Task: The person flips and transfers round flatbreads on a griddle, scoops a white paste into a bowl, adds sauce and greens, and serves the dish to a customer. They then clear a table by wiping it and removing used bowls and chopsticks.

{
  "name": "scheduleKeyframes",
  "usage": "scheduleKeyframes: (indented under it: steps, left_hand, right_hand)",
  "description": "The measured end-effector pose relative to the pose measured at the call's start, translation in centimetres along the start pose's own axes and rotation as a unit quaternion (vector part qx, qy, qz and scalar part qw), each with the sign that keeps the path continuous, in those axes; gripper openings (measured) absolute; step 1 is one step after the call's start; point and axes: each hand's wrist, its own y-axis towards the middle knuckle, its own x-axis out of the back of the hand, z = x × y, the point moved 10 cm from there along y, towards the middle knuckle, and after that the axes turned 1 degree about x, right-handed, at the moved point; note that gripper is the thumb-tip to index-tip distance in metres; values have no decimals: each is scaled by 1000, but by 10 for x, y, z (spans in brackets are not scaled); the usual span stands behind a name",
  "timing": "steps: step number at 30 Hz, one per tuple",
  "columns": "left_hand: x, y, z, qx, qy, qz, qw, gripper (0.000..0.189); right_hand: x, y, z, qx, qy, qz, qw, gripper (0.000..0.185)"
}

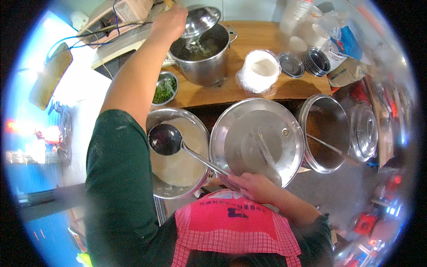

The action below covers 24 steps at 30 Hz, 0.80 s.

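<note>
My right hand (250, 187) grips the handle of a steel ladle (165, 139). The ladle's bowl is over a wide metal pot (203, 173) of whitish liquid. My left hand (171, 21) reaches far forward, its fingers curled beside a tilted shiny metal lid or bowl (201, 20). Whether it holds that piece or the small yellow thing (169, 4) at its fingertips, I cannot tell. Below the tilted piece stands a deep two-handled stockpot (203, 68), with something pale at its mouth. A small metal bowl of chopped greens (163, 91) sits near my left forearm.
A large round lid (240, 116) lies right of the whitish pot. Beyond is an uncovered pot (325, 133) with a utensil handle, beside another lid (365, 131). The wooden table (253, 35) bears plastic-wrapped white containers (260, 71) and black bowls (317, 61). Cables (116, 25) hang at left.
</note>
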Motion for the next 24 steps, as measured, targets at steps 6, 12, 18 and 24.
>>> scheduleKeyframes:
  steps: [6,12,18,24]
  left_hand:
    - [-17,-31,19,-22,58,55,997,19]
    - [-67,-186,89,468,-678,-23,567,28]
    - [-22,-410,99,519,-722,-110,443,34]
    - [26,-590,92,645,-629,-24,432,21]
  right_hand:
    - [1,-5,2,10,56,2,998,58]
    - [17,7,7,20,113,-14,993,56]
    - [6,27,-7,-77,204,50,975,54]
    - [-1,49,-11,-157,417,117,888,59]
